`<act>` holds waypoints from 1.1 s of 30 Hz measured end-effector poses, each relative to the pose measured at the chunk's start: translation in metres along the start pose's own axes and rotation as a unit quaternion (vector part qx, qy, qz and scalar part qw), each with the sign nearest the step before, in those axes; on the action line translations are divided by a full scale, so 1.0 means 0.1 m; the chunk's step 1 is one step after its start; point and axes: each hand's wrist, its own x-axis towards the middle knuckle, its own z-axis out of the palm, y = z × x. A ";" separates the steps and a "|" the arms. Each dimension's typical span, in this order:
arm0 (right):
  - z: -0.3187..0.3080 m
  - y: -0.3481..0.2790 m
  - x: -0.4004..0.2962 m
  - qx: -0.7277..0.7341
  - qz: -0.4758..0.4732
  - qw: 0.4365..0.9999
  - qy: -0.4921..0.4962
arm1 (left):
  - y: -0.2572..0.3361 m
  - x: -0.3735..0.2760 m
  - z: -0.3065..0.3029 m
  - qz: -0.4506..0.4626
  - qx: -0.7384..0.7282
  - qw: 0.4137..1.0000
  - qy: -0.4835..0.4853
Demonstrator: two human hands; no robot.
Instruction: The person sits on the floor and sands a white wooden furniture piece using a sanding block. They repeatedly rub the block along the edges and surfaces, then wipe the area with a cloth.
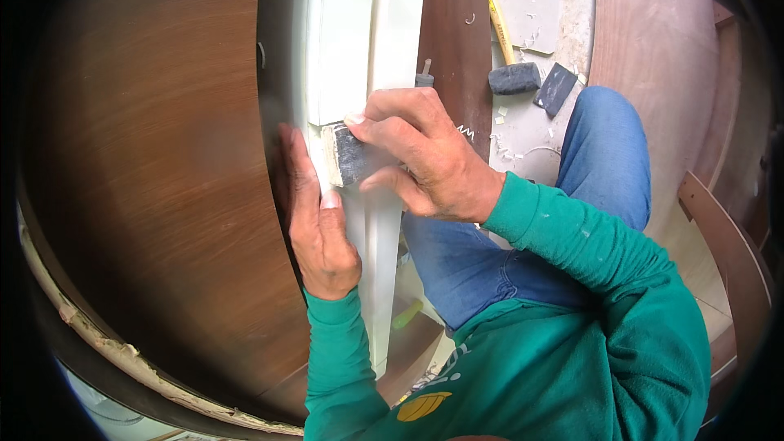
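Note:
A long white panel or moulding (343, 30) with a raised profile runs away from me beside a dark wooden board. My right hand (422, 156) pinches a small dark block (352, 153) between fingers and thumb. The block's left face is pale and layered, and it lies against the white piece, just below the end of its raised strip. My left hand (321, 233) rests flat along the left edge of the white piece, fingers extended, its thumb close to the block's lower corner.
A large brown wooden panel (159, 153) stands at left. A Stanley mallet with a black head (514, 78) lies on the floor beside a dark flat piece (555, 89), among curled shavings. A light wooden panel (655, 61) lies at right, near a brown curved board (723, 239).

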 end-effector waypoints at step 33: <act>0.07 0.00 -0.07 -0.023 -0.017 0.999 0.020 | -0.02 0.00 -0.01 0.056 0.023 0.998 0.002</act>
